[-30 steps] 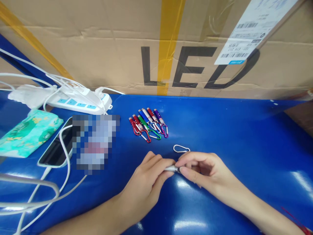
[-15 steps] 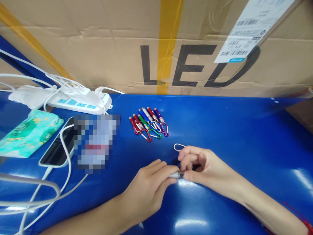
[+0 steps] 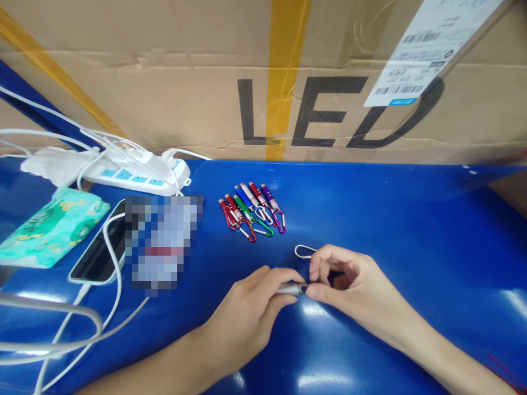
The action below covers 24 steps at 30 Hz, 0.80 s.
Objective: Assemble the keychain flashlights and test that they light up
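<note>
Right under me, both hands meet over the blue table [image 3: 411, 236]. My left hand [image 3: 251, 312] is closed in a pinch, thumb below and fingers on top, round the barrel of a little silver torch [image 3: 289, 288]. The torch lies nearly level just above the tabletop, between the two hands. My right hand [image 3: 349, 282] comes in from the other side, thumb and forefinger nipped together on the torch's dark end, the other fingers curled loosely over a hollow palm. So both hands are closed on that one piece, and I see nothing else in either.

My read on the torch: light, rigid metal, smooth enough to slip or spin in the fingers. The middle of the barrel is the place for a firm pinch, and the end wants fingertips only. It is round, so I'd expect it to roll if it dropped.

Just beyond the right knuckles a silver clip [image 3: 302, 251] lies flat and loose on the table, one end hidden behind the forefinger. It's a thin loop, springy I'd guess, and best taken by its long side.

Further back, a row of coloured torches [image 3: 252, 210] lies side by side, clips toward me. Off to the left are a phone [image 3: 96, 258], a green tissue pack [image 3: 53, 225], then a power strip [image 3: 135, 174]. At the far edge stands a cardboard box [image 3: 185, 82] with a white label [image 3: 424, 55].
</note>
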{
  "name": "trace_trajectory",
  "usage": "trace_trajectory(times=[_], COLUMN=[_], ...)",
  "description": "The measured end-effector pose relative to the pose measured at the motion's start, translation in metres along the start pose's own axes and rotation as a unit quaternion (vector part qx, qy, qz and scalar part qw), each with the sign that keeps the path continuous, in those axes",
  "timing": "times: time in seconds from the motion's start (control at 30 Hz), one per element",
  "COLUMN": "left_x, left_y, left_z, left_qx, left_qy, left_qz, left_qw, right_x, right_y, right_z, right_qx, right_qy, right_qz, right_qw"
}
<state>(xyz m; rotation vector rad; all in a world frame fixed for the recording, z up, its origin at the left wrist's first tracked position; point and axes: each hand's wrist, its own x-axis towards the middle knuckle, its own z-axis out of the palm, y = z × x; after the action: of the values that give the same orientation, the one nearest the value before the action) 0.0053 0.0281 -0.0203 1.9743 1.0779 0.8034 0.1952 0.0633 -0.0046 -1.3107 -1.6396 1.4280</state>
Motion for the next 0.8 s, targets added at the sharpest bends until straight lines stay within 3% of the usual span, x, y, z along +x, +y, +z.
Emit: trace_trajectory(times=[0.1,0.17,0.3,0.43,0.63,0.8], left_x=[0.001,0.003,0.004,0.004,0.003,0.003], left_y=[0.002,0.003,0.005,0.006,0.003,-0.002], left_z=[0.0,0.0,-0.001,-0.003,-0.001,0.001], left_qx=[-0.035,-0.06,-0.081,-0.089,-0.122,-0.083], left_qy=[0.006,0.008,0.004,-0.009,-0.052,-0.055], left_qz=[-0.019,-0.028,-0.052,-0.066,-0.087,-0.011], left_qw=[0.999,0.998,0.995,0.994,0.987,0.995], right_x=[-0.001,-0.002,-0.004,-0.005,-0.007,-0.006], right_y=[0.001,0.001,0.002,0.003,0.011,0.013], right_z=[0.0,-0.001,-0.003,-0.006,-0.008,-0.004], right_qx=[-0.014,-0.032,-0.092,-0.15,-0.171,-0.152], right_qy=[0.036,0.055,0.058,0.064,0.051,0.036], right_qz=[-0.045,-0.116,-0.26,-0.329,-0.339,-0.272], right_qw=[0.998,0.991,0.96,0.93,0.924,0.95])
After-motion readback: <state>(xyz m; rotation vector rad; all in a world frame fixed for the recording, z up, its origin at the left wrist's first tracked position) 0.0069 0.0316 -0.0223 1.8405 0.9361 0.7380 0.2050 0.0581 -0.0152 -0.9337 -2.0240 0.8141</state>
